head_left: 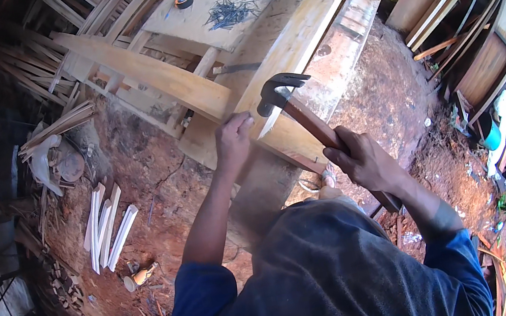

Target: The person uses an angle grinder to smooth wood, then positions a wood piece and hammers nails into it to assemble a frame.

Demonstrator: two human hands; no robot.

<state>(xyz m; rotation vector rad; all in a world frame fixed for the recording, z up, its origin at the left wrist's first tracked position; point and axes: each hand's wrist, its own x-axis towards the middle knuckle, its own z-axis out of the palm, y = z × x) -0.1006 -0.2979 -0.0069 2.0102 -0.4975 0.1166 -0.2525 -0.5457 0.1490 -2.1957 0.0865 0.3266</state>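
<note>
My right hand point(363, 156) is wrapped round the wooden handle of a claw hammer point(308, 118). The hammer's dark head is raised at the near corner of a wooden frame, just right of my left hand. Curled in a pinch, my left hand point(235, 139) is at that corner, where the left board point(149, 75) meets the long right board point(312, 31). What its fingers hold, if anything, is too small to make out. Farther off, a pile of dark nails point(231, 12) and a tape measure point(183, 1) lie on a thin pale board point(197, 26).
Several pale wood strips point(107, 228) lie on the reddish floor at the left, near a small yellowish object point(143, 275). Long strips point(34, 67) are piled at the far left. Wooden panels point(493, 51) lean at the right, above scattered scraps and a teal container point(492, 137).
</note>
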